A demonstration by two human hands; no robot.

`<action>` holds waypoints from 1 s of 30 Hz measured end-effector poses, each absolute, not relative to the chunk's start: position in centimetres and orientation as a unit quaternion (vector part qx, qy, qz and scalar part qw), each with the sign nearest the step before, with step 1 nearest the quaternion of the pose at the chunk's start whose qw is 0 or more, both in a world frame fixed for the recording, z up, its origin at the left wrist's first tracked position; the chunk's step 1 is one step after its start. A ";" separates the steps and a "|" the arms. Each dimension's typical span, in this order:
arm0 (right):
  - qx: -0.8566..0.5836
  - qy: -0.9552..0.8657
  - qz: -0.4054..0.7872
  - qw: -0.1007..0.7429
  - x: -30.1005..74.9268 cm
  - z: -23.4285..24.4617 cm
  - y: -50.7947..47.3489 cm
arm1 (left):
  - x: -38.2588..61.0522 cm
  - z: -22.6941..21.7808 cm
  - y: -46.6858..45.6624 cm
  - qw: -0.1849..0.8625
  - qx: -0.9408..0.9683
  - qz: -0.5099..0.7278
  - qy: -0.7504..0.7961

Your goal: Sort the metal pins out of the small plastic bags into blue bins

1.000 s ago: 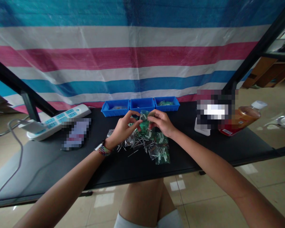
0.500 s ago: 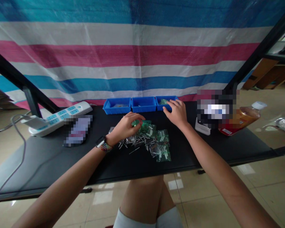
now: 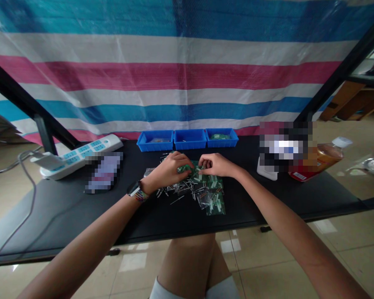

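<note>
A heap of small green circuit boards in clear bags (image 3: pixel 210 195) and loose metal pins lies in the middle of the black table (image 3: pixel 65 207). My left hand (image 3: pixel 168 170) rests on the heap's far left side, fingers curled over a green board. My right hand (image 3: pixel 216 165) is just to its right, fingers pinched together on the heap; what they grip is too small to name. Three blue trays (image 3: pixel 187 139) stand in a row behind the heap. The right tray (image 3: pixel 221 137) holds some green parts.
A white power strip (image 3: pixel 81 155) with a grey cable lies at the back left, beside a blurred flat object (image 3: pixel 104 172). At the right stand a blurred box (image 3: pixel 283 145) and a lying bottle of amber liquid (image 3: pixel 324 155). A striped tarp hangs behind.
My right hand went out to the right blue tray and came back to the heap. Both hands dropped from holding a board in the air down onto the pile.
</note>
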State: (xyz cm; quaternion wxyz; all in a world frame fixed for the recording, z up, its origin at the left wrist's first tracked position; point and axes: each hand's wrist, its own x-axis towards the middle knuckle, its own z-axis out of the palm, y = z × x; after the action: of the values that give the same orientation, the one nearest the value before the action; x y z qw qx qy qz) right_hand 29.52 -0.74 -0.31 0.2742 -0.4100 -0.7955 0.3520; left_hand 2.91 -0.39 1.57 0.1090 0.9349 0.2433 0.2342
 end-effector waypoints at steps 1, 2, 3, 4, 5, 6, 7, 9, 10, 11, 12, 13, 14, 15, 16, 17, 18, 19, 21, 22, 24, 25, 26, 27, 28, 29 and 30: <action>-0.403 -0.779 0.379 0.294 29.6 -0.5 -0.4 | 2.9 1.5 -0.4 0.107 0.935 0.235 0.243; -0.397 -0.759 0.409 0.317 29.6 -0.6 -0.1 | 2.9 1.5 -0.4 0.107 0.934 0.237 0.245; -0.392 -0.734 0.438 0.340 29.7 -0.7 0.1 | 2.9 1.5 -0.4 0.106 0.932 0.242 0.248; -0.388 -0.707 0.466 0.364 29.7 -0.7 0.3 | 2.9 1.4 -0.4 0.104 0.929 0.249 0.253; -0.386 -0.679 0.489 0.387 29.7 -0.6 0.4 | 2.9 1.4 -0.4 0.100 0.926 0.256 0.257; -0.385 -0.653 0.509 0.407 29.7 -0.6 0.4 | 2.9 1.3 -0.4 0.093 0.924 0.264 0.259; -0.383 -0.630 0.526 0.423 29.6 -0.4 0.4 | 2.9 1.3 -0.5 0.087 0.924 0.272 0.256; -0.374 -0.589 0.566 0.439 29.2 -0.1 0.0 | 3.0 1.3 -0.6 0.085 0.921 0.293 0.240; -0.367 -0.571 0.588 0.440 29.0 0.0 -0.2 | 3.1 1.4 -0.7 0.091 0.919 0.307 0.232; -0.357 -0.556 0.609 0.438 28.7 0.1 -0.5 | 3.1 1.5 -0.7 0.099 0.914 0.323 0.225; -0.346 -0.545 0.627 0.436 28.5 0.2 -0.7 | 3.2 1.6 -0.8 0.107 0.908 0.338 0.221; -0.335 -0.538 0.642 0.432 28.3 0.2 -0.9 | 3.2 1.7 -0.8 0.113 0.902 0.354 0.219; -0.323 -0.537 0.653 0.426 28.1 0.3 -1.0 | 3.3 1.8 -0.8 0.118 0.896 0.367 0.218; -0.313 -0.537 0.660 0.422 28.0 0.3 -1.2 | 3.3 1.9 -0.8 0.123 0.890 0.380 0.221; -0.304 -0.540 0.663 0.420 27.9 0.4 -1.3 | 3.3 1.9 -0.8 0.131 0.881 0.392 0.228; -0.296 -0.546 0.660 0.423 27.8 0.4 -1.3 | 3.3 2.0 -0.8 0.143 0.872 0.404 0.239; -0.291 -0.556 0.648 0.431 27.8 0.5 -1.4 | 3.2 2.0 -0.8 0.160 0.861 0.413 0.252; -0.288 -0.570 0.631 0.441 27.7 0.5 -1.5 | 3.2 1.9 -0.7 0.178 0.849 0.419 0.268; -0.281 -0.595 0.597 0.459 27.5 0.5 -1.6 | 3.3 1.8 -0.7 0.208 0.829 0.424 0.298; -0.279 -0.603 0.587 0.463 27.3 0.4 -1.7 | 3.3 1.7 -0.7 0.219 0.821 0.426 0.311; -0.286 -0.602 0.578 0.472 26.9 0.2 -1.8 | 3.5 1.5 -0.8 0.236 0.806 0.431 0.331; -0.294 -0.595 0.575 0.479 26.8 0.0 -1.8 | 3.6 1.4 -0.8 0.247 0.798 0.434 0.336; -0.304 -0.588 0.570 0.486 26.6 -0.2 -1.8 | 3.7 1.3 -0.8 0.261 0.792 0.436 0.339; -0.313 -0.582 0.566 0.493 26.5 -0.4 -1.7 | 3.7 1.2 -0.8 0.273 0.788 0.437 0.337; -0.319 -0.576 0.564 0.499 26.4 -0.5 -1.6 | 3.7 1.2 -0.9 0.280 0.787 0.439 0.332; -0.321 -0.570 0.565 0.503 26.4 -0.6 -1.5 | 3.6 1.2 -0.9 0.278 0.791 0.440 0.323; -0.322 -0.565 0.569 0.504 26.4 -0.7 -1.3 | 3.5 1.2 -0.9 0.265 0.799 0.440 0.311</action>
State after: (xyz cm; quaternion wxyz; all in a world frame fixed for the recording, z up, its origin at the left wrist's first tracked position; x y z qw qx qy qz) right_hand 26.43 -1.35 -0.67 0.5043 -0.3217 -0.5646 0.5686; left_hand 3.49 -0.85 1.19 0.2650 0.7995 0.3113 0.4401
